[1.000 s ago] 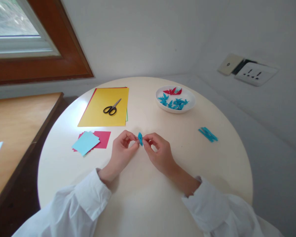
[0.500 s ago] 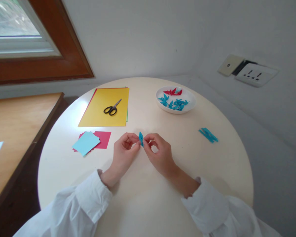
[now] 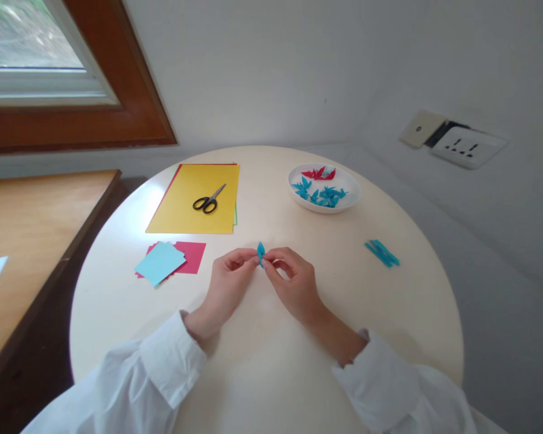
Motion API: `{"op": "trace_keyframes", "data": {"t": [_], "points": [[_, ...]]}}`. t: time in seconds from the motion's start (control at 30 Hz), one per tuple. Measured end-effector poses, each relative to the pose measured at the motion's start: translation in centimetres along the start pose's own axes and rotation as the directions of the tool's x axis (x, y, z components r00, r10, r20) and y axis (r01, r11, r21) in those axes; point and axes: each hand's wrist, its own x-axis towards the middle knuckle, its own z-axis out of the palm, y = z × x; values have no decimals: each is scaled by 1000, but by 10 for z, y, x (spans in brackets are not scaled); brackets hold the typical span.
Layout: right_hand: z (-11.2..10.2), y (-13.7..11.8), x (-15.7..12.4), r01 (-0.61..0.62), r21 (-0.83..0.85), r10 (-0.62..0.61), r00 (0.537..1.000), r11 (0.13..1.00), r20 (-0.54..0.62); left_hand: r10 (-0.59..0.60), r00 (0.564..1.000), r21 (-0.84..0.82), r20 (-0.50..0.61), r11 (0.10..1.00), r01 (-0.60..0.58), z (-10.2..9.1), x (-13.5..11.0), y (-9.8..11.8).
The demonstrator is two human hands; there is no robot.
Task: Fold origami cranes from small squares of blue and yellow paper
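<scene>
pinching a blue fold (image 3: pixel 260 248) nearer than the dish (image 3: pixel 352 185) and to its left, with fingertips of left hand (image 3: pixel 228 278) and right hand (image 3: pixel 297 280) narrowed onto opposite sides. seemingly only part-shaped. showing red figures (image 3: pixel 319 174) and blue figures (image 3: pixel 329 196) apparently finished inside the dish; leaving, apparently unshaped, strips (image 3: pixel 382 253) nearer and right of the dish, and squares (image 3: pixel 160 263) well to its left.

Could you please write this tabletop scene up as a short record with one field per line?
Left hand: pinching a small blue paper piece
Right hand: fingertips on the same piece
White dish: holds red folded shapes and blue folded shapes
Blue strips: on the table, right of the hands
Scissors: on the yellow sheet
Light blue paper: overlapping red paper
</scene>
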Motion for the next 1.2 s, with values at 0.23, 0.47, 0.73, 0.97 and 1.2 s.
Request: {"op": "trace_keyframes", "data": {"t": [0.23, 0.47, 0.73, 0.97, 1.2], "points": [[2, 1, -2, 2, 41, -3, 1000, 999, 5, -17, 999, -73, 31, 997, 19, 2, -2, 4], [5, 1, -3, -13, 65, 16, 999, 998, -41, 4, 1000, -31, -2, 1000, -4, 3, -2, 4], [10, 1, -3, -119, 198, 137, 987, 973, -82, 73, 996, 35, -43, 997, -72, 2, 0, 1], [13, -1, 0, -161, 281, 205, 969, 946, -136, 118, 988, 17, -98, 993, -117, 8, -1, 1], [13, -3, 4, -196, 364, 271, 948, 911, -166, 136, 984, 24, -113, 991, -134, 15, -4, 3]]}}
